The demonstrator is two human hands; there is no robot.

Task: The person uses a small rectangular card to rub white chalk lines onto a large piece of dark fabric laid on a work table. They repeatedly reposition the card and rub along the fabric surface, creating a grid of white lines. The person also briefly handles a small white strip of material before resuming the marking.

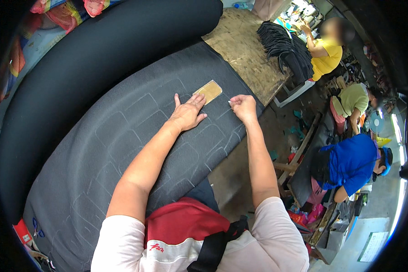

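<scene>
Dark grey fabric [136, 149] lies spread before me, marked with several pale chalk outlines of rounded rectangles. A tan rectangular template [213, 90] with rounded corners rests on it near the far right end. My left hand [187, 114] lies flat with fingers spread, its fingertips pressing on the template's near left end. To the right of the template, my right hand [244, 108] is closed in a pinch on a small white piece of chalk [230, 102], just above the fabric.
A thick dark fabric roll [99, 59] runs along the far side. Beyond the fabric is a worn wooden tabletop [245, 41] with a stack of black strips [285, 50]. Blue-handled scissors [37, 228] lie at the lower left. Several people work at the right.
</scene>
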